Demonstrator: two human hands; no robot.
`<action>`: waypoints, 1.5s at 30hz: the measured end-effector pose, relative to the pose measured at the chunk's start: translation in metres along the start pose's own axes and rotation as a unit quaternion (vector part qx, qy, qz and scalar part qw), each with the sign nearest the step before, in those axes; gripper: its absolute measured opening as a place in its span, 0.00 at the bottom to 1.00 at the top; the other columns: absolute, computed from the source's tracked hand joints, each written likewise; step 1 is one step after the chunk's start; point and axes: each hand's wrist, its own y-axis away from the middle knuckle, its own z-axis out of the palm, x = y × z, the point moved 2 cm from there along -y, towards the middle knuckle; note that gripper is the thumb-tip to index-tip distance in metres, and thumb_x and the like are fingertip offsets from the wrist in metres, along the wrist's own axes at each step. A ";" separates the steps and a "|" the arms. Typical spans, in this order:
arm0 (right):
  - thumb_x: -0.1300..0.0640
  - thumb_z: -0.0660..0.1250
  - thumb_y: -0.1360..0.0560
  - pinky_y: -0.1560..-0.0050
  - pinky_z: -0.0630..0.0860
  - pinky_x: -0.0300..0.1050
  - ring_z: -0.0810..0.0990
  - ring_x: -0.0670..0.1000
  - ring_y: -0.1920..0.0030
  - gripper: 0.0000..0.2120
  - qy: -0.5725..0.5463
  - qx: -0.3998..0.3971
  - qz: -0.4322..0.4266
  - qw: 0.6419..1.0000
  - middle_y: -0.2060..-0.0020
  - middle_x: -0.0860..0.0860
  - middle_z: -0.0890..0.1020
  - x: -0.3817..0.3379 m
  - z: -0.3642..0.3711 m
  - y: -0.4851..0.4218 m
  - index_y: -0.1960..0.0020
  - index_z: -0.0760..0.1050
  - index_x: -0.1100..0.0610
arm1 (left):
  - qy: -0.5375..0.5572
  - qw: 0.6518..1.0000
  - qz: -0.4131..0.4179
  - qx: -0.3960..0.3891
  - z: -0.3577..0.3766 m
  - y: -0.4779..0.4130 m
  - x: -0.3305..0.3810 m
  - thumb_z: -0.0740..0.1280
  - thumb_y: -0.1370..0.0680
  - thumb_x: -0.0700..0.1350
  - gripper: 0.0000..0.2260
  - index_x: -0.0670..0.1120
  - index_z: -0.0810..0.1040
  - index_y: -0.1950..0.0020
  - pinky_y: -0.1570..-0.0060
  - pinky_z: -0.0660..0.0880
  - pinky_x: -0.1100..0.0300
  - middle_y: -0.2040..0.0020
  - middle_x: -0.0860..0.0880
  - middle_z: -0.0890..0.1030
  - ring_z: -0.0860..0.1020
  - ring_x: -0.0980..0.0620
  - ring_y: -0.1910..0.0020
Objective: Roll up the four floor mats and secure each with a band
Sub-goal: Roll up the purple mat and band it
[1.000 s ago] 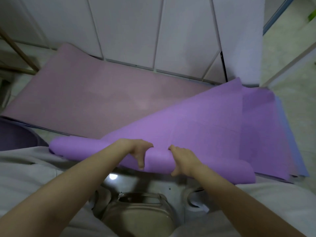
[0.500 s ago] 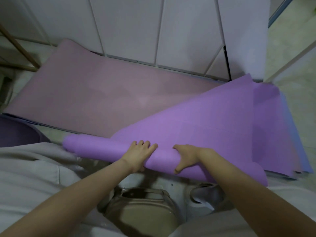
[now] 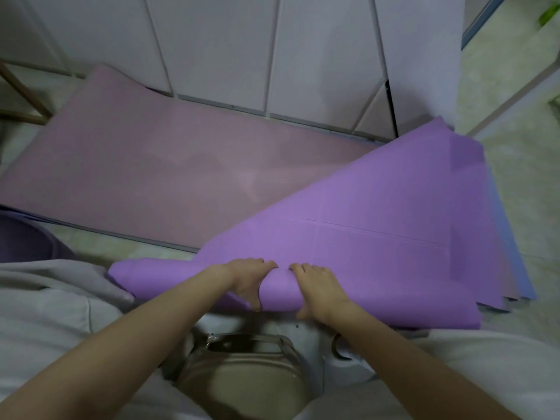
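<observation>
Left hand (image 3: 247,280) and right hand (image 3: 318,287) clasp the rolled near end of the bright purple foam mat (image 3: 378,225), close together, keeping its coil tight.

The pale tiled floor (image 3: 515,165) carries a pink mat (image 3: 181,165) lying flat along the foot of the white doors (image 3: 218,50). A purple mat (image 3: 378,225), rolled at its near end, lies slantwise over the pink mat's right corner and over a stack whose blue mat (image 3: 522,277) edge shows at the right. A wooden frame (image 3: 21,95) stands at the far left.
</observation>
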 end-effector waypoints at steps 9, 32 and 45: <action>0.48 0.76 0.36 0.49 0.70 0.45 0.77 0.59 0.45 0.39 -0.102 -0.068 -0.004 0.992 0.43 0.56 0.78 0.020 -0.026 -0.016 0.33 0.61 0.56 | -0.146 0.958 -0.024 0.244 0.024 0.016 0.006 0.79 0.56 0.56 0.52 0.46 0.66 0.35 0.52 0.76 0.46 0.50 0.45 0.78 0.79 0.45 0.54; 0.46 0.73 0.36 0.45 0.70 0.48 0.76 0.57 0.43 0.38 -0.008 -0.017 0.031 0.999 0.41 0.54 0.76 0.026 -0.012 0.000 0.32 0.62 0.55 | -0.069 0.987 -0.001 0.147 0.011 0.007 0.013 0.74 0.34 0.54 0.43 0.49 0.56 0.25 0.37 0.65 0.49 0.34 0.46 0.69 0.70 0.45 0.36; 0.42 0.74 0.36 0.43 0.69 0.45 0.74 0.55 0.39 0.41 -0.079 -0.072 0.011 0.994 0.37 0.52 0.75 0.040 -0.031 -0.005 0.29 0.62 0.53 | -0.123 0.977 -0.028 0.171 0.003 -0.001 0.011 0.72 0.31 0.51 0.37 0.50 0.57 0.27 0.43 0.65 0.50 0.36 0.45 0.68 0.68 0.43 0.38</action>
